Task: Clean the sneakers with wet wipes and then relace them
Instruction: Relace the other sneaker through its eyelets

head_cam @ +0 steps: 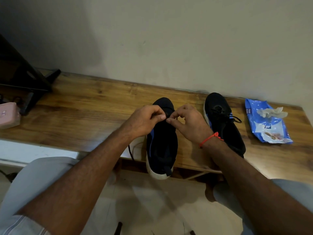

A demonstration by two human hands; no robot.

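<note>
A black sneaker with a blue side and white sole (pixel 161 146) lies on the wooden table (pixel 84 107), its heel hanging over the front edge. My left hand (pixel 144 121) and my right hand (pixel 186 124) meet above its eyelets, each pinching the black lace (pixel 176 118) between thumb and fingers. A loose end of lace (pixel 130 152) trails off the shoe's left side. The second black sneaker (pixel 223 122) stands to the right with its lace threaded and tied. Further right lies a blue wet-wipes pack (pixel 267 126) with a crumpled used wipe (pixel 271 112) on top.
A pink box (pixel 9 115) sits at the table's left end beside a dark stand (pixel 25 82). The wall runs right behind the table. My knees in grey trousers are below the table's front edge, over a tiled floor.
</note>
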